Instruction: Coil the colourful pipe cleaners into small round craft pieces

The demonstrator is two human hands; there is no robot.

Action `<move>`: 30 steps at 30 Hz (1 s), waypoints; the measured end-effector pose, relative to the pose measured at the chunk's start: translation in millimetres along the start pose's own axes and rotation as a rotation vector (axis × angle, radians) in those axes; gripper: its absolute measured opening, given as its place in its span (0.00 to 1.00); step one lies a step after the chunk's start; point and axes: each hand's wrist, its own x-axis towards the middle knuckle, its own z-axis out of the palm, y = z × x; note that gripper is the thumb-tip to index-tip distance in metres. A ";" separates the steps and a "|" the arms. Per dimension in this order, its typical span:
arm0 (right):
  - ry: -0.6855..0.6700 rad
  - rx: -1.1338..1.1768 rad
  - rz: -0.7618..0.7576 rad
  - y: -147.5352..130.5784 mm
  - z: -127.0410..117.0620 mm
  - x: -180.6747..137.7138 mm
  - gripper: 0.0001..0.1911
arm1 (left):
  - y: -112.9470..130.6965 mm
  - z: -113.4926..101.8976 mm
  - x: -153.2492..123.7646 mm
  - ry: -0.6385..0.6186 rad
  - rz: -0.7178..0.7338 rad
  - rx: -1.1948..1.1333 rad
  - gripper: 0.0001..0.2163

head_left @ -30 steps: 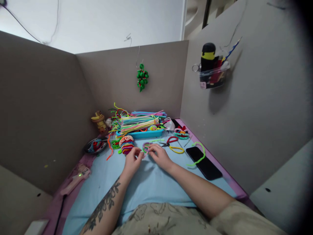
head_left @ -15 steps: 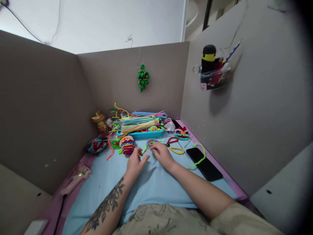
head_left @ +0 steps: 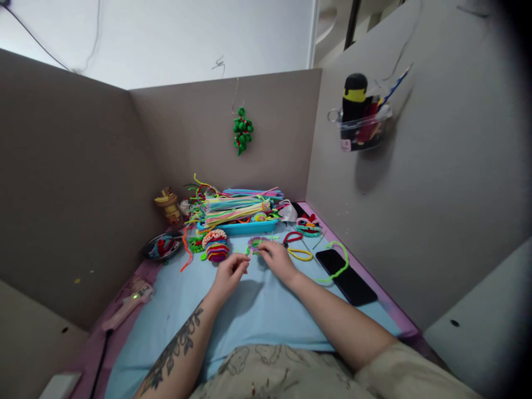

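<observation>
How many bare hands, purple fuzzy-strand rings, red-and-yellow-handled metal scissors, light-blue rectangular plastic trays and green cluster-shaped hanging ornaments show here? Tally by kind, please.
Bare left hand and bare right hand: 2
Purple fuzzy-strand ring: 1
Red-and-yellow-handled metal scissors: 1
Light-blue rectangular plastic tray: 1
Green cluster-shaped hanging ornament: 1
Total: 6
</observation>
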 end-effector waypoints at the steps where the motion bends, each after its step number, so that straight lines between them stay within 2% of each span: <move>1: 0.013 0.030 0.040 2.1 -1.6 1.5 0.06 | 1.5 -4.9 1.3 0.021 -0.006 -0.042 0.10; 4: 0.015 0.137 0.156 5.0 -5.5 4.5 0.07 | 1.1 -21.1 7.4 0.181 -0.033 -0.130 0.12; 8: -0.076 0.249 0.160 -1.1 -7.9 4.0 0.06 | -6.8 -31.7 14.8 0.126 -0.144 -0.354 0.23; 10: -0.072 0.240 0.112 -6.4 -8.5 2.2 0.06 | -9.0 -29.2 15.6 0.153 -0.177 -0.413 0.25; 14: -0.022 0.140 -0.045 -15.4 -7.2 -2.6 0.06 | -6.1 -14.8 11.1 0.243 -0.124 -0.127 0.14; 16: -0.024 0.099 -0.122 -18.5 -4.9 -5.1 0.06 | -3.5 -7.1 8.0 0.263 -0.070 0.003 0.12; 19: -0.037 0.075 -0.187 -22.2 -0.9 -7.7 0.06 | -2.1 0.0 5.7 0.259 -0.014 0.062 0.11; 26: -0.072 0.130 -0.248 -27.5 1.2 -8.8 0.06 | -11.4 -1.0 9.4 0.297 0.006 0.124 0.09; 30: -0.114 0.147 -0.278 -27.5 0.2 -9.3 0.07 | -16.6 -7.4 10.3 0.296 0.187 0.331 0.10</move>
